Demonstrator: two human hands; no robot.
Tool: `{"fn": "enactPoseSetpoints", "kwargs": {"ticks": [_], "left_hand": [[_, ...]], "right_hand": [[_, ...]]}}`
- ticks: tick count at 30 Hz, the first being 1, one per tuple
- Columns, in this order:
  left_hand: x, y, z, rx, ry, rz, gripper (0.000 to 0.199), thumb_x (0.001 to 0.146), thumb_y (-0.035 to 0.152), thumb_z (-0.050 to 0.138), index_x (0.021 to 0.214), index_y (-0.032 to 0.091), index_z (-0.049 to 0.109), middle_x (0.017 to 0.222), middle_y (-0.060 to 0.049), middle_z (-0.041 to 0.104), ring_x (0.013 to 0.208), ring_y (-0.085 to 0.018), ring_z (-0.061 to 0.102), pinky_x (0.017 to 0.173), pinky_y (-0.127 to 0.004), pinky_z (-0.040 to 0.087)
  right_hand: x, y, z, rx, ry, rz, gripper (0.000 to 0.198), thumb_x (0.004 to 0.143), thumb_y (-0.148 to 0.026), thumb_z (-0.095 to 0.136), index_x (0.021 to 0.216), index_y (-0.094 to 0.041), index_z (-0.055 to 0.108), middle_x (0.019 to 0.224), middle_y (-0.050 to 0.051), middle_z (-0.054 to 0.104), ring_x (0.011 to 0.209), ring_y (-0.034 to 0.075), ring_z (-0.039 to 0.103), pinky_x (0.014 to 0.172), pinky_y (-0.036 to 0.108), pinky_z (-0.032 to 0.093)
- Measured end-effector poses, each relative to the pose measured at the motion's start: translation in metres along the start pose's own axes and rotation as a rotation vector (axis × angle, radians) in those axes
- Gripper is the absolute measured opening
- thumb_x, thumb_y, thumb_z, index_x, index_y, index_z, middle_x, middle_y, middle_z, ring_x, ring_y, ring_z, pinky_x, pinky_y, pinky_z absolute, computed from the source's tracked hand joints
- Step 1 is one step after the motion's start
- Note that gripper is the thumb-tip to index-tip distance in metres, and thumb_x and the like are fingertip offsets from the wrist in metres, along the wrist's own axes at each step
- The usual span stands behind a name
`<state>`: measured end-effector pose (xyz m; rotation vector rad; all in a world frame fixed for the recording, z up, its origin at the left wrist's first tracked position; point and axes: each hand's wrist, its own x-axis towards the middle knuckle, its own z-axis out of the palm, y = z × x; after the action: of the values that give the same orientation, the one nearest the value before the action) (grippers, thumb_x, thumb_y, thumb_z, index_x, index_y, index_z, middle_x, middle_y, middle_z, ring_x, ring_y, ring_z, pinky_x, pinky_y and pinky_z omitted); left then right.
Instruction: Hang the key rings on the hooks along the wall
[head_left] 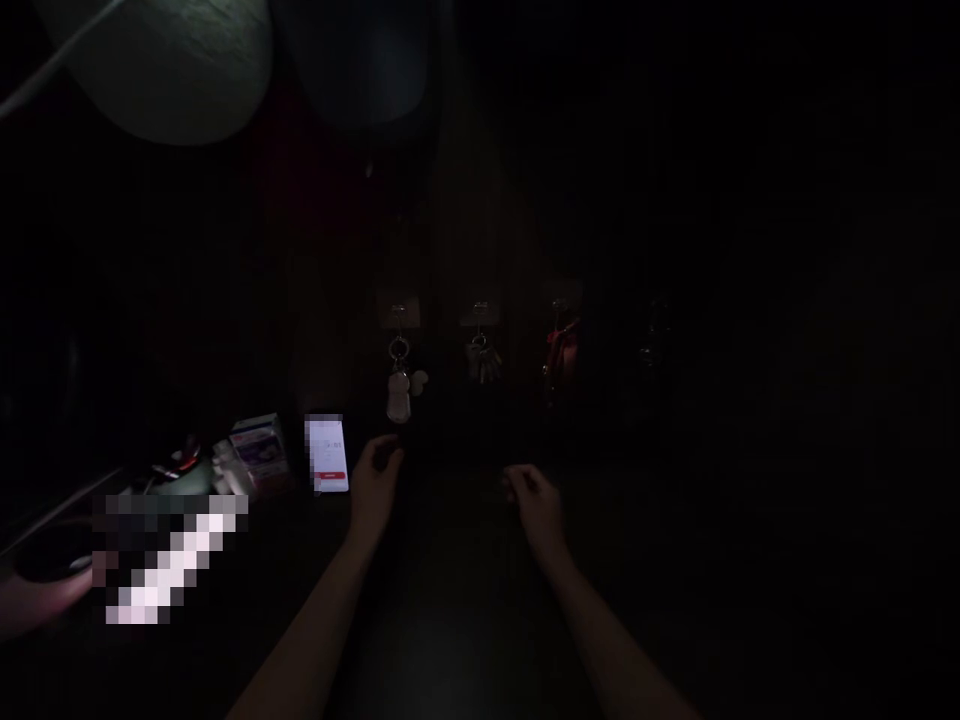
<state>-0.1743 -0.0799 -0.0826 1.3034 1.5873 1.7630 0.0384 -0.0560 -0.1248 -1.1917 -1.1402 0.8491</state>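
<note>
**Two bare hands over a dark counter, near a lit phone**

The scene is very dim. Both forearms reach in from the near edge over a dark counter (450, 620). The left hand (373, 485) sits left of centre with its fingers loosely curled and its thumb raised; it grips nothing that can be made out. Just to its left, close but apart from it, a phone (327, 455) stands upright with its screen glowing white, a red bar low on the display.

The right hand (534, 505) lies right of centre, well apart from the left one, fingers bent inward in a loose curl. Whether anything small lies inside it cannot be told in this light.

Beyond the hands, on the far wall, bunches of keys hang from a row of hooks: a pale key fob (398, 392) straight above the left hand, a darker bunch (481, 360) to its right, and a reddish tag (561, 352) further right.

At the left of the counter lies a small box (259, 450) amid clutter too dark to name. A pale rounded lamp shade (161, 65) hangs at the upper left.
</note>
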Motion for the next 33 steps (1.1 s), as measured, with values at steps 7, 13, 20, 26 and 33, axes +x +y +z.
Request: {"fn": "enactPoseSetpoints", "kwargs": {"ticks": [7, 13, 20, 26, 33], "left_hand": [[-0.034, -0.021, 0.004, 0.019, -0.172, -0.068, 0.025, 0.073, 0.035, 0.056, 0.092, 0.02, 0.061, 0.091, -0.004, 0.068, 0.089, -0.021, 0.063, 0.08, -0.033, 0.048], [-0.049, -0.035, 0.001, 0.102, -0.297, -0.08, 0.029, 0.077, 0.043, 0.049, 0.089, 0.02, 0.062, 0.073, 0.0, 0.064, 0.069, -0.016, 0.061, 0.064, -0.026, 0.047], [-0.057, -0.038, 0.004, 0.235, -0.486, -0.106, 0.039, 0.08, 0.05, 0.04, 0.079, 0.019, 0.064, 0.062, 0.001, 0.059, 0.061, -0.015, 0.055, 0.058, -0.023, 0.041], [-0.057, -0.039, 0.004, 0.28, -0.517, -0.063, 0.04, 0.082, 0.05, 0.038, 0.079, 0.02, 0.064, 0.071, -0.001, 0.064, 0.07, -0.017, 0.059, 0.065, -0.024, 0.043], [-0.057, -0.037, 0.002, 0.281, -0.569, -0.044, 0.038, 0.083, 0.048, 0.037, 0.077, 0.021, 0.063, 0.073, 0.0, 0.066, 0.072, -0.017, 0.061, 0.067, -0.024, 0.043]], "right_hand": [[-0.003, 0.005, 0.002, -0.022, -0.059, -0.027, 0.028, 0.071, -0.046, 0.054, 0.067, -0.018, 0.06, 0.059, 0.0, 0.059, 0.053, 0.013, 0.05, 0.052, 0.023, 0.038], [0.0, 0.013, 0.003, -0.067, -0.113, -0.056, 0.028, 0.072, -0.046, 0.052, 0.068, -0.019, 0.059, 0.06, 0.001, 0.061, 0.055, 0.015, 0.053, 0.052, 0.023, 0.038], [-0.002, 0.023, 0.006, -0.205, -0.234, -0.092, 0.029, 0.073, -0.045, 0.048, 0.06, -0.02, 0.056, 0.051, -0.002, 0.055, 0.05, 0.014, 0.051, 0.05, 0.023, 0.037], [-0.007, 0.03, 0.007, -0.496, -0.371, -0.218, 0.024, 0.082, -0.033, 0.043, 0.074, -0.021, 0.063, 0.071, 0.002, 0.065, 0.07, 0.018, 0.059, 0.064, 0.026, 0.04], [0.001, 0.034, 0.003, -0.793, -0.311, -0.286, 0.022, 0.083, -0.024, 0.046, 0.1, -0.024, 0.061, 0.106, 0.004, 0.065, 0.103, 0.023, 0.054, 0.089, 0.038, 0.035]]}}
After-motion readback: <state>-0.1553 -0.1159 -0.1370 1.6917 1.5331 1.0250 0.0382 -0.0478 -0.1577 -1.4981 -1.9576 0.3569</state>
